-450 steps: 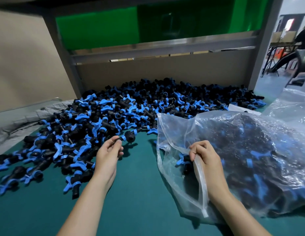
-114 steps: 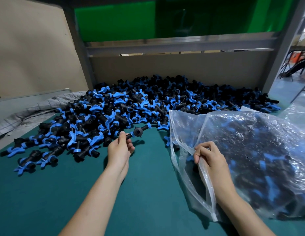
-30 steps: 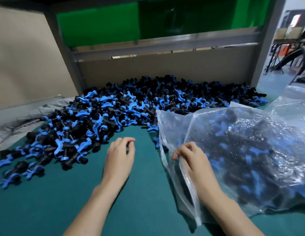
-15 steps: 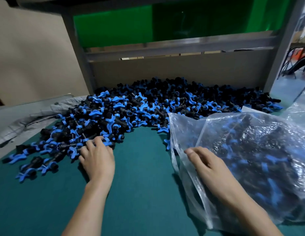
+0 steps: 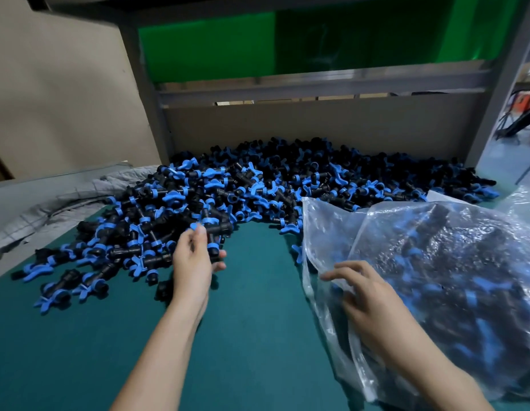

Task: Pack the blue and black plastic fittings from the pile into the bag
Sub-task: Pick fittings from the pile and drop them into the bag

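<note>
Head view: the clear plastic bag at the right bulges with packed fittings, yet a broad pile of blue and black plastic fittings lies behind it, so much seems left to pack. The left hand curls round one fitting at the pile's near edge. The right hand, fingers spread loosely, rests on the bag's mouth. Both sit on a teal table mat, with a crumpled grey cloth at the left and a green panel above
</note>
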### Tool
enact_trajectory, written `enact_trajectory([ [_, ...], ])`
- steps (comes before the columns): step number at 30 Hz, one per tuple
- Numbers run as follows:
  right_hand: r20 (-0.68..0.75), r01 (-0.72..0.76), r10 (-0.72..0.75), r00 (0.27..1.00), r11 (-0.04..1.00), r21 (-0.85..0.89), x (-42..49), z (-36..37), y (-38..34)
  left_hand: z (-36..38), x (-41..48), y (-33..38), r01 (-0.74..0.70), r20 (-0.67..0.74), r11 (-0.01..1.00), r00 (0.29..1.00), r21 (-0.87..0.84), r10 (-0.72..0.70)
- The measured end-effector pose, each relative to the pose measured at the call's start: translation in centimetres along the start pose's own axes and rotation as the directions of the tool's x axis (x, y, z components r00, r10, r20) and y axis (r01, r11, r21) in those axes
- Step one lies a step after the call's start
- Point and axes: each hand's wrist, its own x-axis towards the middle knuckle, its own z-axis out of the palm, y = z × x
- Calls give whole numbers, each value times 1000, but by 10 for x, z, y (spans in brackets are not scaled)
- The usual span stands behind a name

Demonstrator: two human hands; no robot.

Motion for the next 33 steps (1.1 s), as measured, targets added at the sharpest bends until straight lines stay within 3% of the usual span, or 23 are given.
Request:
enact_trajectory([
  [3,-153,-51,91,984,968,244,2,-6,-2,11,-4,0,220,210,934,964,-282,-164],
  [5,-197,-98,169,966,940,326,2,-10,-1,18,-10,0,333,303,883,924,-332,-234],
  [7,-198,-139,217,956,928,346,2,-13,2,23,-14,-4,356,366,887,899,-295,-239],
  [12,-183,-154,197,963,962,224,1,-13,8,29,-25,-11,64,382,992,919,108,-101],
  [17,-186,-192,190,964,981,9,-1,-15,12,26,-30,-20,-225,308,896,945,382,107],
  [24,-136,-245,249,959,969,44,0,-13,16,23,-25,-26,-191,391,873,920,448,1],
  [31,-164,-236,248,955,968,89,2,-11,20,19,-22,-33,-393,333,702,915,594,230],
  [33,-176,-225,241,954,969,103,2,-10,22,18,-20,-29,-359,252,755,932,549,260],
])
